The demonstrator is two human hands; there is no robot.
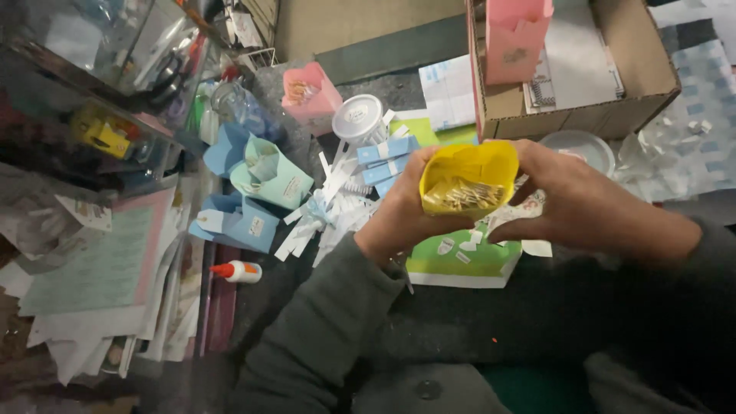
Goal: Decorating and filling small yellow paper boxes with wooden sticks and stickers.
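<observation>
- Left hand and right hand: fingers clamped on either side of a yellow paper bag, held open above the counter.
- Bag contains thin pale sticks.
- Green paper bag lies just beneath; glue bottle well left.

The cardboard box is cut off by the top edge, as is the pink paper bag inside it. The left hand hides the yellow paper bag's near side, and the things behind the clear case at the left are blurred.
</observation>
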